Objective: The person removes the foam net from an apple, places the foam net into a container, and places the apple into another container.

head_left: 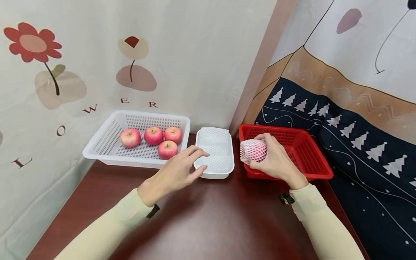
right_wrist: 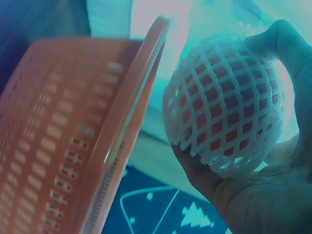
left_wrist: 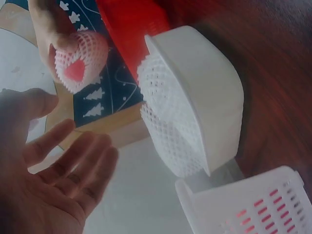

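My right hand (head_left: 276,157) grips an apple (head_left: 259,150) wrapped in a white foam net (right_wrist: 229,102), held over the left rim of the red basket (head_left: 312,159). Pink skin shows through the mesh, and at an opening in the net in the left wrist view. Nothing is in my left hand (head_left: 177,173); its fingers are spread and slightly bent beside the white tray (head_left: 216,176). White foam nets (head_left: 216,144) lie in that tray, one behind another.
Left of the tray, a white perforated basket (head_left: 107,159) holds several bare apples (head_left: 130,138). Everything stands on a dark red-brown table (head_left: 211,216). Printed curtains (head_left: 201,65) hang behind and along the right side.
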Demonstrator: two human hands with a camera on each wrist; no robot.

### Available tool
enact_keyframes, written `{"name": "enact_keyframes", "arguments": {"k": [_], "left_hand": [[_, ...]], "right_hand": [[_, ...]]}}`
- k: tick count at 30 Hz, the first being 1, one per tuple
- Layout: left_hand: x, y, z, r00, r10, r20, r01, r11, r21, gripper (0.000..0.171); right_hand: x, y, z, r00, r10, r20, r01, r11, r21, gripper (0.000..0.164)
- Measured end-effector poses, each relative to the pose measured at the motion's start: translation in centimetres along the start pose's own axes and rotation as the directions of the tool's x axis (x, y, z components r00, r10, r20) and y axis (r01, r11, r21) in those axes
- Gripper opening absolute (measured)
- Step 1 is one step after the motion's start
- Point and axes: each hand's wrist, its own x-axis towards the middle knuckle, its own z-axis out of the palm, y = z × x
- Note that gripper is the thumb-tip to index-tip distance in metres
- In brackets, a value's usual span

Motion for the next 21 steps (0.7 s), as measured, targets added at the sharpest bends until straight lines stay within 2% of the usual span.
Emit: {"name": "enact_keyframes", "arguments": {"k": [5, 10, 13, 17, 21], "left_hand": [[0.5, 0.5, 0.6, 0.993, 0.087, -0.08, -0.094, 0.991, -0.091, 0.028], [1.3, 0.8, 1.6, 0.966, 0.187, -0.179, -0.214, 0.966, -0.145, 0.025], [1.8, 1.1, 2.1, 0.948, 0.225, -0.226, -0.264, 0.951, -0.161, 0.027], [2.0, 1.6, 2.6, 0.928, 0.256, -0.27, -0.307, 0.938, -0.164, 0.032], [1.9, 2.0, 3.0, 0.92, 0.255, -0.298, -0.31, 0.939, -0.152, 0.034]], "right_hand": [[-0.3, -1.5, 0.8, 0.998, -0.056, -0.003, 0.056, 0.998, 0.036, 0.085], [-0.5, -2.7, 1.7, 0.994, -0.107, 0.003, 0.107, 0.992, 0.064, 0.085], [-0.6, -3.3, 2.2, 0.991, -0.136, 0.005, 0.136, 0.987, 0.082, 0.087], [-0.9, -4.2, 2.9, 0.985, -0.17, 0.01, 0.168, 0.98, 0.11, 0.088], [-1.3, -4.9, 3.5, 0.981, -0.195, 0.011, 0.192, 0.972, 0.135, 0.089]]}}
